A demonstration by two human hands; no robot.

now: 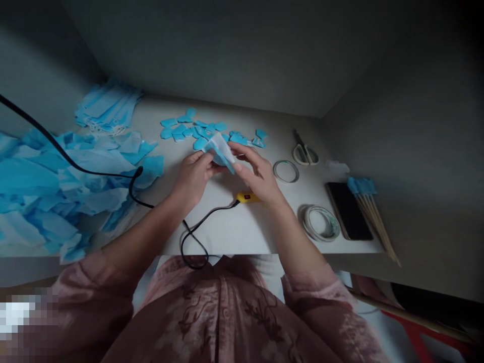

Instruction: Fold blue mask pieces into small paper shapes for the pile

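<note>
Above the middle of the table, a folded piece of blue and white face-mask fabric (222, 149) is held between my two hands. My left hand (194, 174) pinches its lower left side. On the right edge, the thumb and fingers of my right hand (257, 171) grip it. Just below my right hand lies a yellow corded tool (246, 197) with a dark red switch; its far end is hidden behind that hand. Behind the fabric several small folded blue pieces (200, 129) are scattered on the table.
Loose blue and white fabric (56, 186) is heaped at left, with stacked face masks (109, 106) behind. A black cord (102, 174) crosses it. At right are scissors (302, 151), tape rolls (321, 223), a black phone (348, 212) and sticks with blue tips (372, 214). Walls enclose the table.
</note>
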